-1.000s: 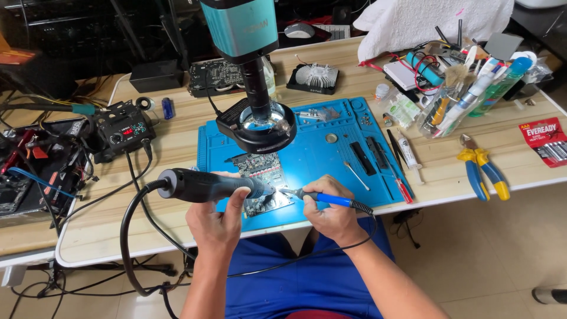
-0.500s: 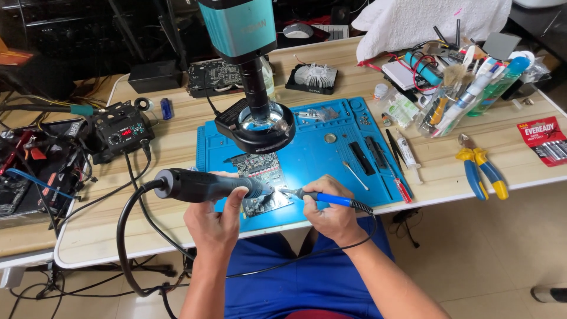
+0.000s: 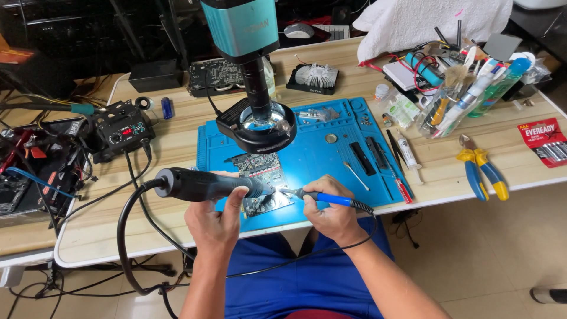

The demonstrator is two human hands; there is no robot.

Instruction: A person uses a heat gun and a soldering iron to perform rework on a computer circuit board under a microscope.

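Left hand (image 3: 217, 223) grips hot-air wand (image 3: 204, 184); right hand (image 3: 331, 214) grips soldering iron (image 3: 328, 198)

A pale wood-grain tabletop (image 3: 177, 139) with a white rounded edge is seen spanning the view, and a second, lower tabletop (image 3: 23, 233) is set against it at the left. Beige floor tiles (image 3: 472, 254) are shown beneath and to the right, crossed by black cables (image 3: 127, 260) near the table legs. The far side is left in deep shadow, while the surfaces are lit evenly and brightly.
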